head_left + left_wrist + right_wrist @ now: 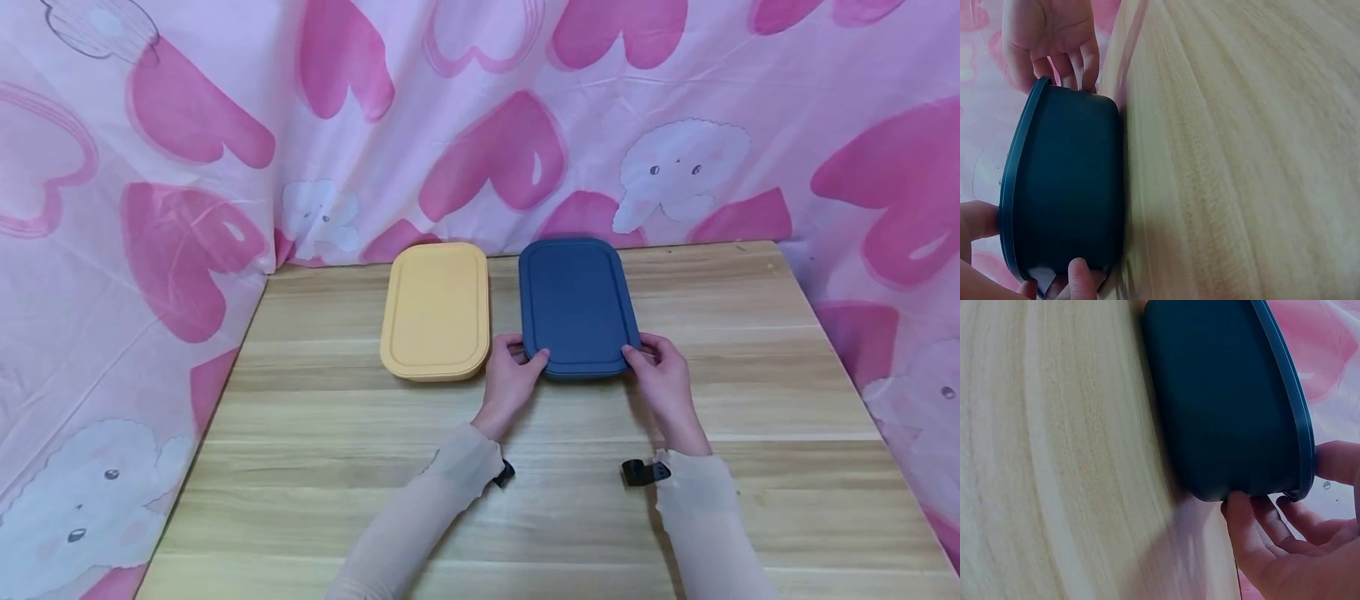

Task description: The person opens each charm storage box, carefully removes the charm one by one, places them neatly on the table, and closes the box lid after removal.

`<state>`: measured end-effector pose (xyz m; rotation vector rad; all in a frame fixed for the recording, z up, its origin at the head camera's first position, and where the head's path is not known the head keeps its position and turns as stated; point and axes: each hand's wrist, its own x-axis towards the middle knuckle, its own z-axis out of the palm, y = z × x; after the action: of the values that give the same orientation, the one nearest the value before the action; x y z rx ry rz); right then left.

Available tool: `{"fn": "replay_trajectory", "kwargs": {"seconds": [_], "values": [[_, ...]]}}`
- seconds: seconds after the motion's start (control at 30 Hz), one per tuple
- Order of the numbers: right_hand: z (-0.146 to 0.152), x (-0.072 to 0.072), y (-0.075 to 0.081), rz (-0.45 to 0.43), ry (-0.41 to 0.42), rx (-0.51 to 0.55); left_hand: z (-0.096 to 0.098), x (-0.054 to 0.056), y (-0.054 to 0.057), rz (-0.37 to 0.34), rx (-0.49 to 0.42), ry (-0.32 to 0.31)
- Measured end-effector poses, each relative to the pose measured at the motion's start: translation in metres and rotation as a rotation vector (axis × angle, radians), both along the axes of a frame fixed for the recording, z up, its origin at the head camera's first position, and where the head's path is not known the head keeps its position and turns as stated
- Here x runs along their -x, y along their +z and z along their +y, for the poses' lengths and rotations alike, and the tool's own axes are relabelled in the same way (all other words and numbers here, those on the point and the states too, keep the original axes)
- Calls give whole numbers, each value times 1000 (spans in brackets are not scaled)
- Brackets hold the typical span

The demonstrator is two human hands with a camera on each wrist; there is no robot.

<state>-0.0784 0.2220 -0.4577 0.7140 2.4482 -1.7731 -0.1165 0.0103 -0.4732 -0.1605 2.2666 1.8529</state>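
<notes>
A dark blue food container [577, 304] with a rounded rectangular lid lies on the table toward the back. My left hand [512, 382] holds its near left corner, the thumb on the lid's edge. At the near right corner my right hand [663, 383] grips it the same way. The left wrist view shows the container's deep side wall [1072, 181], with left fingers low on it and the right hand beyond. In the right wrist view, right fingertips [1239, 509] press the wall below the lid rim. To the left sits a yellow lidded container [435, 308], close beside my left hand.
The wooden table [525, 533] reaches back to a pink curtain [495, 75] printed with hearts and white animals, which also hangs along both sides. A black strap [643, 472] with a small device is on my right wrist; a similar one [504, 474] is on the left.
</notes>
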Motion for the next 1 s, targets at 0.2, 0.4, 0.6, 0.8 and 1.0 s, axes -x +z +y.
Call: {"fn": "replay_trajectory", "kwargs": {"seconds": [0.2, 0.4, 0.6, 0.8, 1.0], "values": [[0, 0, 1, 11, 0, 12, 1, 0, 1, -3, 21, -9], [0, 0, 1, 15, 15, -11, 0, 1, -1, -18, 48, -5], [-1, 0, 2, 33, 19, -49, 1, 3, -1, -13, 82, -12], [0, 1, 2, 34, 21, -54, 1, 3, 0, -9, 107, -12], [1, 2, 2, 36, 13, -44, 1, 3, 1, -11, 116, -25]]}}
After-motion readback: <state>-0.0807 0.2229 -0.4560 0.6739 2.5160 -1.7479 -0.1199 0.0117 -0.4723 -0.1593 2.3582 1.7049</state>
